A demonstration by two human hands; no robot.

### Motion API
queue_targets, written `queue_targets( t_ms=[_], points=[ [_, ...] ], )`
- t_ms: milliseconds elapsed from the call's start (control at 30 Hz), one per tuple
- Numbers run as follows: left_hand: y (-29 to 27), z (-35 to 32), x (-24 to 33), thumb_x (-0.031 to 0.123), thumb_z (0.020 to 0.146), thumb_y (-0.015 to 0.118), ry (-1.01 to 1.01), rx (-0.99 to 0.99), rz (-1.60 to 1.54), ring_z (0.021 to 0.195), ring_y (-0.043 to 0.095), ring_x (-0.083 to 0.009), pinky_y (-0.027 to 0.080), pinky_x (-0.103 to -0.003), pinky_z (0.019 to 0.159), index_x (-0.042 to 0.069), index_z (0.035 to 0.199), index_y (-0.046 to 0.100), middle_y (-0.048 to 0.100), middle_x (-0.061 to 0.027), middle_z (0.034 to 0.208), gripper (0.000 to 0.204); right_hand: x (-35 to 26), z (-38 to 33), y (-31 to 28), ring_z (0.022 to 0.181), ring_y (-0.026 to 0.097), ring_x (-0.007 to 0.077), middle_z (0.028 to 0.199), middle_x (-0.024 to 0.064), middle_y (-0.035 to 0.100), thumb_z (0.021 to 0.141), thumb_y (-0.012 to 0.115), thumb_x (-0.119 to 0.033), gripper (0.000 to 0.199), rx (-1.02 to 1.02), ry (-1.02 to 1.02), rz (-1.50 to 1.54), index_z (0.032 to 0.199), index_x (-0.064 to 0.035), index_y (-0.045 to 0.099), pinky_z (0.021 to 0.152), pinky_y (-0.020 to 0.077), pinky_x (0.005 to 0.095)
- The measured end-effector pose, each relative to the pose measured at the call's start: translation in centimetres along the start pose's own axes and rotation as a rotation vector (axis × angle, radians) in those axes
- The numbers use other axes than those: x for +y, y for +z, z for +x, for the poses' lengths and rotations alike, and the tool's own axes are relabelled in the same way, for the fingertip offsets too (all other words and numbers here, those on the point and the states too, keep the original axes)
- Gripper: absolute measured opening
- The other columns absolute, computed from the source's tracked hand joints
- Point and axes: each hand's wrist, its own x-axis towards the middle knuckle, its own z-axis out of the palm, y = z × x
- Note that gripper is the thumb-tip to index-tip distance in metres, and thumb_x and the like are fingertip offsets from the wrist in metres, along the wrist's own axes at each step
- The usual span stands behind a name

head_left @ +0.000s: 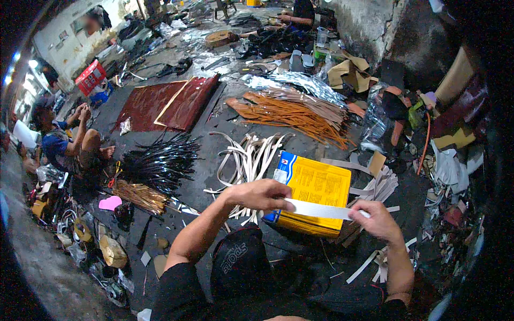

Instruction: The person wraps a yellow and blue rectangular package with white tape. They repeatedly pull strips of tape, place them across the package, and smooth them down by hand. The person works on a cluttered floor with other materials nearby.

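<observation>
A white strip (321,209) is stretched level across the near part of a yellow and blue box-like container (319,179). My left hand (261,194) is closed on the strip's left end at the container's left edge. At the other end, my right hand (378,220) pinches the strip between thumb and fingers. A pile of cream strips (249,155) lies beyond my left hand. Greyish strips (377,184) fan out to the right of the container, and a few pale strips (379,265) rest below my right hand.
Bundles of orange-brown (294,117), black (163,163) and gold-brown strips (140,196) lie farther out, with dark red sheets (160,104) behind. A person (69,134) sits at the left; another person (300,18) is at the back. Scraps (444,203) heap along the right.
</observation>
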Motion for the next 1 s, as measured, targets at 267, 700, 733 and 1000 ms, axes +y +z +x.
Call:
queue_targets(
  t_ms=[267,700,733,1000],
  points=[
    [0.3,-1.0,-8.0,0.035,0.09,0.065,-0.136,0.253,-0.203,0.073,0.055,-0.0089,0.045,-0.027,0.064,0.002,0.091,0.064,0.062,-0.0011,0.076,0.033,8.5,-2.6,-1.9,0.077,0.062,0.016,0.078,0.0076,0.066,0.085,0.066,-0.024,0.023,-0.015,0.273,-0.032,0.084,-0.0005,0.066,0.074,0.0488,0.0334],
    [5.9,2.4,-12.2,0.024,0.089,0.067,-0.119,0.833,-0.395,0.07,0.057,-0.0076,0.045,-0.025,0.064,-0.001,0.097,0.068,0.066,-0.0026,0.08,0.026,1.5,11.4,12.1,0.102,0.057,0.0305,0.102,0.0145,0.061,0.084,0.068,-0.016,0.025,0.235,-0.445,-0.105,0.105,-0.0026,0.063,0.089,0.045,0.0401],
    [5.9,2.5,-12.3,0.023,0.089,0.067,-0.151,0.825,-0.385,0.073,0.058,-0.0087,0.046,-0.024,0.067,-0.001,0.098,0.067,0.067,-0.0029,0.082,0.026,1.3,12.6,13.5,0.103,0.057,0.0305,0.103,0.0148,0.061,0.084,0.067,-0.016,0.024,0.252,-0.478,-0.082,0.105,-0.0032,0.063,0.089,0.0448,0.0409],
    [6.0,2.7,-11.7,0.015,0.088,0.069,-0.217,0.907,-0.461,0.075,0.061,-0.0091,0.048,-0.022,0.067,-0.001,0.096,0.066,0.069,-0.0055,0.085,0.019,1.4,16.1,17.2,0.086,0.062,0.0309,0.092,0.0132,0.063,0.086,0.064,-0.009,0.016,0.289,-0.496,0.069,0.1,-0.0023,0.064,0.078,0.0504,0.0377]
  ],
)
